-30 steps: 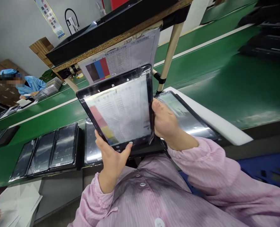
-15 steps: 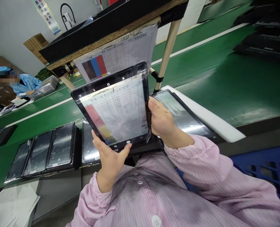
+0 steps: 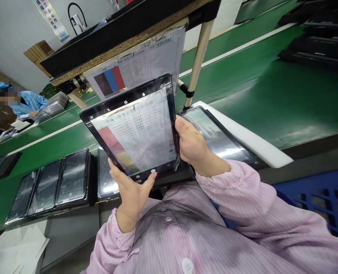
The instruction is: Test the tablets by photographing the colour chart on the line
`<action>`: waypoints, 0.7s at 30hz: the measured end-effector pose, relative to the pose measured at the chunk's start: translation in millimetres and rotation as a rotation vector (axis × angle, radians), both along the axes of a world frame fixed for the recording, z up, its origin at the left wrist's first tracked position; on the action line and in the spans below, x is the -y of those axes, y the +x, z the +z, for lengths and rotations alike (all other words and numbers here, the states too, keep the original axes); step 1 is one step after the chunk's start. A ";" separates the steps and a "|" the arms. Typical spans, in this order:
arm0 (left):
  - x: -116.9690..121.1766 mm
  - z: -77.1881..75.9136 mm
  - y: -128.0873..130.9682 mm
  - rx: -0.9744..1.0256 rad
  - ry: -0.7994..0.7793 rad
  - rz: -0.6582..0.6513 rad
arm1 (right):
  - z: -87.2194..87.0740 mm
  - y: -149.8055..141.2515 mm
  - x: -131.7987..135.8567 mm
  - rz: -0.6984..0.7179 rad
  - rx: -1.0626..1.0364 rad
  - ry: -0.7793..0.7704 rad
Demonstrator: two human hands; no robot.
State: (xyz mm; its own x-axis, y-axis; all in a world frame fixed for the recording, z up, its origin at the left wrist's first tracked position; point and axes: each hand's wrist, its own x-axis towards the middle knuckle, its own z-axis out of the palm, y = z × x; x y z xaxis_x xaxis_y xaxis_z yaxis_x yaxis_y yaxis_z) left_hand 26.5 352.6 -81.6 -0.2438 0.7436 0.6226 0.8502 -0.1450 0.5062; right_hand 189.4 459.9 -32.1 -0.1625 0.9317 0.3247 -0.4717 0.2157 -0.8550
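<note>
A black-framed tablet (image 3: pixel 134 133) is held up between my two hands, its screen lit with a camera view of a printed sheet. My left hand (image 3: pixel 131 190) grips its lower left corner, the thumb near the round shutter button at the bottom of the screen. On the right edge, my right hand (image 3: pixel 192 140) is closed around the side, thumb on the front; its other fingers are hidden behind. Behind the tablet, the test sheet (image 3: pixel 146 62) with colour bars and rows of text hangs from a shelf.
Several tablets in black trays (image 3: pixel 57 182) lie at left on the green conveyor (image 3: pixel 294 102). Another tablet (image 3: pixel 220 133) rests at right beside a white foam strip (image 3: pixel 249 140). A shelf post (image 3: pixel 199 61) stands ahead. A blue crate (image 3: pixel 317 198) is at lower right. A person in blue (image 3: pixel 32 102) works far left.
The whole view has shifted slightly, so the tablet and shelf appear a little further left. My grip on the tablet is the same.
</note>
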 end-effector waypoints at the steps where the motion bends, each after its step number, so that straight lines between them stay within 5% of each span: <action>1: 0.3 -0.6 -1.1 0.030 -0.006 -0.002 | -0.2 -0.1 0.3 -0.003 0.018 -0.003; 4: 0.0 -0.2 -9.3 0.292 0.011 -0.098 | -0.9 0.9 2.0 -0.013 0.047 0.008; 10: -2.9 17.3 -28.0 1.202 -0.050 -0.284 | 5.5 14.4 10.1 -0.021 0.200 0.263; 16: 2.0 18.0 -23.3 1.369 -0.131 -0.297 | 23.2 33.1 12.9 -0.038 0.436 0.479; 21: 8.0 11.9 -16.0 1.329 -0.134 -0.232 | 21.3 40.6 11.3 -0.117 0.574 0.402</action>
State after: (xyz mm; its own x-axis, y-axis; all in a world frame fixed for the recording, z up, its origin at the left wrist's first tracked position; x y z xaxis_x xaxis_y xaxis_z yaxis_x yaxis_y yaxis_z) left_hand 10.6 344.6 -69.7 -0.4609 0.8852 -0.0630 -0.3249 -0.1023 0.9402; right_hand 230.0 448.5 -10.9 -0.3177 0.7792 0.5403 0.0751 0.5887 -0.8049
